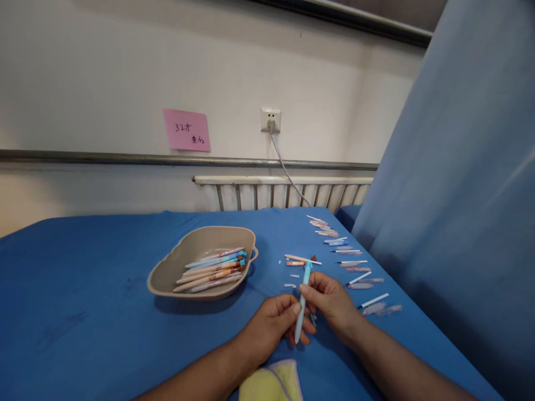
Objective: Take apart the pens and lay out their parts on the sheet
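A light blue pen (301, 312) is held upright and slightly tilted between my two hands, over the blue-covered table. My left hand (281, 318) is closed on its lower part, thumb in front. The fingers of my right hand (328, 298) pinch its upper part, just below the brighter blue top. Behind my hands lie a beige pen barrel (297, 258), an orange-brown pen part (295, 264) and a few small white pieces (290, 285). To the left stands a taupe basin (161, 285) holding several assembled-looking pens (213, 271) in blue, beige and brown.
Along the right edge lie small groups of pen refills (373, 301) and translucent pen parts (376, 309). A yellow cloth (271, 384) lies at the near edge. Behind the table are a white bed rail (284, 180) and a plugged-in socket (271, 120); a blue curtain (455, 184) hangs at right.
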Available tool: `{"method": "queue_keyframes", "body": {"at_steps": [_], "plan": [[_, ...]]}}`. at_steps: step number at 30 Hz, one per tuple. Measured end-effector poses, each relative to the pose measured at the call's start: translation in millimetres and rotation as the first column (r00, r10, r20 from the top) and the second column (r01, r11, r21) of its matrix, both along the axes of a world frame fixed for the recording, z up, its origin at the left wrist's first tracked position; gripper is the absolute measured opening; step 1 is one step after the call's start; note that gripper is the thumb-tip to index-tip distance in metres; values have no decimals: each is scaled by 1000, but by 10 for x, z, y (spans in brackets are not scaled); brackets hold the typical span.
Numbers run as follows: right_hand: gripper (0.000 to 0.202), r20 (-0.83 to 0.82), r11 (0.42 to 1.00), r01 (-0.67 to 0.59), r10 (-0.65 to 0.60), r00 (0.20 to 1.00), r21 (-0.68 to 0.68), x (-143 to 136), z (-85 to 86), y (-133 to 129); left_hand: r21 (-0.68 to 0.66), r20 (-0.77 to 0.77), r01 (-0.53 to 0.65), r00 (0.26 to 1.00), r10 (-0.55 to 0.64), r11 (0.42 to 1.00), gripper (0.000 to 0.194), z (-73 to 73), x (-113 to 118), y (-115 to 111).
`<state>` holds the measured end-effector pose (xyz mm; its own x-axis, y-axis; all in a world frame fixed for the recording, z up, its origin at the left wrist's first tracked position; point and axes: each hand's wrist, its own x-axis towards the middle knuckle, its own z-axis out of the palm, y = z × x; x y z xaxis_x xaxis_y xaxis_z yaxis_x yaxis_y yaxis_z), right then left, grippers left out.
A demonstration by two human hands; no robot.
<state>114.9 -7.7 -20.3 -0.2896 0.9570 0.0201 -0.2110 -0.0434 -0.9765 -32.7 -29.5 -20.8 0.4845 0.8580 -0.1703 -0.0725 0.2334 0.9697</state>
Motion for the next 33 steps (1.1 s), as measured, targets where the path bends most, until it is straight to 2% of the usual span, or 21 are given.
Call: {"method": "queue_keyframes", "body": {"at_steps": [2, 4, 8, 11, 18, 24, 29, 33], "plan": [[36, 17, 999, 34, -34, 999, -8, -5, -13, 3, -1, -1, 4, 1000, -4, 1000, 36, 1, -7, 5], [34, -1, 1000, 17, -17, 1000, -19, 4, -35, 5, -28, 28, 11, 1000, -10, 1000, 35, 10, -17, 9], [34, -199, 988, -138, 120, 973, -76, 45, -58, 3, -85, 118, 20, 993, -10, 996, 31, 42, -37, 1], [32, -242, 979, -197, 177, 954, -59, 61, -56, -3, -112, 151, 29, 988, -12, 993, 28, 45, -42, -8], [29, -126, 993, -115, 113, 986, -8, 11, -60, -17, -92, 147, 28, 989, -14, 995, 33, -30, -29, 25], [35, -41, 999, -9, 8, 999, -35, -16, -75, -11, -96, 103, 18, 995, -8, 995, 34, 27, -22, 21], [41, -116, 994, -37, 25, 993, -100, -25, -127, -11, -179, 167, 28, 986, 2, 983, 33, 48, -40, 21], [38, -173, 992, 74, -91, 981, -106, 46, -102, 54, -257, 228, 20, 973, 40, 966, 28, 71, -82, 42]]}}
